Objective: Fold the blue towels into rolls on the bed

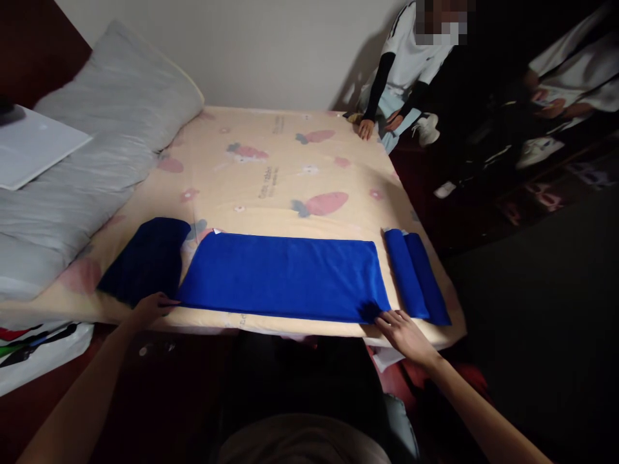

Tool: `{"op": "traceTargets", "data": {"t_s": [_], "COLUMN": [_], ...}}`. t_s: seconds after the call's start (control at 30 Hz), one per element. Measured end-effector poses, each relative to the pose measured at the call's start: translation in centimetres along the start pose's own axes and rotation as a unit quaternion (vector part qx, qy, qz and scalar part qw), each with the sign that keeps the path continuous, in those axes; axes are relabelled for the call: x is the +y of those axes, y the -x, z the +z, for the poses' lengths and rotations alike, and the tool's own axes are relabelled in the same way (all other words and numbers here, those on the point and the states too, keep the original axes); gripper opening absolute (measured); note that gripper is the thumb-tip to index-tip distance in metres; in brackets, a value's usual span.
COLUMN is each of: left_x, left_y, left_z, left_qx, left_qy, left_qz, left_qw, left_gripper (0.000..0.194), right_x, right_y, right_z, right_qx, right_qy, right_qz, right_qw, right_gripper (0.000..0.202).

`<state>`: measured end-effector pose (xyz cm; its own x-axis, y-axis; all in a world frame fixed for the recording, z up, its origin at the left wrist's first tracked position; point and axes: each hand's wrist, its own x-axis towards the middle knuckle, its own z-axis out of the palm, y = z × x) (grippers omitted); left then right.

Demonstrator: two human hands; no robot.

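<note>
A blue towel (285,274), folded into a long rectangle, lies flat on the bed near its front edge. My left hand (151,309) pinches the towel's front left corner between thumb and fingers. At the front right corner, my right hand (405,332) has its bent fingers closed on the cloth, with the thumb partly hidden. Two rolled blue towels (409,274) rest side by side just beyond my right hand. Left of the flat towel is a darker blue folded cloth (147,258), close to my left hand.
A patterned sheet (290,171) covers the bed. Grey bedding (120,96) is heaped at the left, with a white board-like object (39,145) on top. At the far right corner, a person's hand (366,129) touches the bed. Another person (575,84) sits farther right.
</note>
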<state>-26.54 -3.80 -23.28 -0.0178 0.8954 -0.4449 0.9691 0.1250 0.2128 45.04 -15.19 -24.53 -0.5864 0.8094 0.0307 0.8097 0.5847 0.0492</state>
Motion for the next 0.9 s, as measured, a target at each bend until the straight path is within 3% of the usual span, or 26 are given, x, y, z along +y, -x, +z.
{"op": "traceTargets", "data": {"t_s": [0.13, 0.23, 0.3, 0.37, 0.43, 0.53, 0.67, 0.8, 0.9], "left_x": [0.8, 1.8, 2.9, 4.4, 5.9, 6.9, 5.7, 5.1, 8.1], "left_y": [0.7, 1.1, 1.1, 0.9, 0.7, 0.4, 0.7, 1.1, 0.5], "left_z": [-0.1, -0.1, 0.6, 2.1, 4.3, 7.5, 9.7, 8.6, 6.7], "left_qx": [0.002, 0.036, 0.092, 0.167, 0.217, 0.223, 0.210, 0.217, 0.254], "left_qy": [-0.127, -0.185, -0.178, -0.142, -0.095, -0.064, -0.083, -0.096, -0.093], "left_qz": [0.026, 0.040, 0.058, 0.090, 0.126, 0.134, 0.065, 0.057, 0.091], "left_qw": [0.992, 0.981, 0.978, 0.972, 0.963, 0.963, 0.972, 0.970, 0.958], "left_gripper": [0.036, 0.033, 0.037, 0.043, 0.052, 0.063, 0.063, 0.056, 0.049], "right_x": [-0.4, -0.2, -0.2, -0.4, -0.8, -1.2, -0.9, -1.1, -1.9], "right_y": [0.8, 1.4, 1.4, 1.1, 0.5, -0.1, 0.2, 0.2, -2.0], "right_z": [0.9, 1.4, 1.7, 1.8, 1.9, 2.2, 2.0, 1.4, 1.2], "right_qx": [-0.035, -0.086, -0.136, -0.187, -0.219, -0.230, -0.238, -0.215, -0.116], "right_qy": [-0.029, -0.061, -0.070, -0.075, -0.085, -0.096, -0.110, -0.100, -0.092], "right_qz": [0.008, 0.120, 0.276, 0.411, 0.467, 0.477, 0.485, 0.492, 0.423], "right_qw": [0.999, 0.987, 0.949, 0.889, 0.852, 0.843, 0.834, 0.838, 0.894], "right_gripper": [0.026, 0.034, 0.036, 0.037, 0.037, 0.034, 0.029, 0.035, 0.040]}}
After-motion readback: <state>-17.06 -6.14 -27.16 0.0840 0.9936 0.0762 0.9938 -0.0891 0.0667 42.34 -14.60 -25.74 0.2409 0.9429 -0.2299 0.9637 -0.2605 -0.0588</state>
